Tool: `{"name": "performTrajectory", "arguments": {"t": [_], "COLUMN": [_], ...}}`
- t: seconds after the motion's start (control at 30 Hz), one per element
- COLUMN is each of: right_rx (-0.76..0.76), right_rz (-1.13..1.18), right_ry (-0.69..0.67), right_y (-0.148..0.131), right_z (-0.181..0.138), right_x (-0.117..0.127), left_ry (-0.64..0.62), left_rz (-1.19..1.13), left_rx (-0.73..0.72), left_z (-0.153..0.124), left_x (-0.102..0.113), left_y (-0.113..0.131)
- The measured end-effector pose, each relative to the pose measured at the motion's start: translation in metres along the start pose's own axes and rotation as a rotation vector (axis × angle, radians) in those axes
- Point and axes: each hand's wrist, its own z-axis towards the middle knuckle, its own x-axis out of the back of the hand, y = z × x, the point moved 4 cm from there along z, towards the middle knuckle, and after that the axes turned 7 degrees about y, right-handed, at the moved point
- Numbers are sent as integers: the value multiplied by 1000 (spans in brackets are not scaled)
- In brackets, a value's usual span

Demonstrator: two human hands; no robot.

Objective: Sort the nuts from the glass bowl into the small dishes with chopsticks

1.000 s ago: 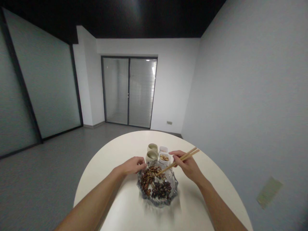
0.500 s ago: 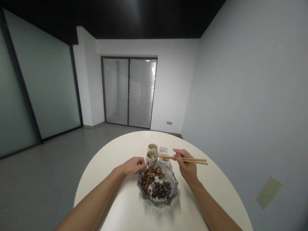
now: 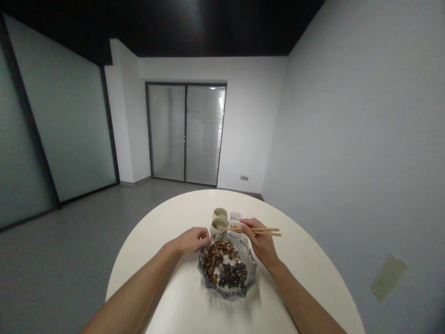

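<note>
Round cream table (image 3: 163, 227), viewed from above the hands. Right hand (image 3: 260, 242) is up by the cups, fingers curled, thumb and fingers pinching a pair of wooden chopsticks (image 3: 264, 230) held about level. The sticks run leftward across the front white square cup (image 3: 236, 234), their tips past it and near the front beige cup (image 3: 217, 226). Tips look close together; whether a piece sits between them, cannot tell at this size. Pale nuts (image 3: 237, 227) show inside the white cup.

Left hand (image 3: 193, 240) is loosely curled and holds nothing. It sits at the upper left rim of the cut-glass bowl (image 3: 245, 288); fingertips touching that rim or just beside it, cannot tell.

Bowl contents: brown pecan halves (image 3: 216, 257) and a heap of dark seeds (image 3: 231, 275), lying side by side. Just beyond the bowl stand the rear beige cup (image 3: 220, 213) and rear white cup (image 3: 235, 216), all four cups packed close.

Step in hand, as judged: chopstick work at the front white cup, right hand alone, left hand idle by the bowl. The position calls for small, steady control of the tips, since the gap between neighbouring cups is narrow and the rims crowd them.
</note>
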Motion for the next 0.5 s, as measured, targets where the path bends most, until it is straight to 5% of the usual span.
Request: {"name": "performTrajectory", "arguments": {"t": [0.2, 0.5], "right_rx": [-123, -225], "right_rz": [69, 70], "right_ry": [76, -204], "right_y": [4, 2], "right_z": [10, 12], "right_x": [21, 27], "left_ry": [-2, 1], "left_rz": [-1, 13], "left_rx": [11, 13], "left_z": [-1, -2], "left_x": [1, 2], "left_y": [4, 4]}}
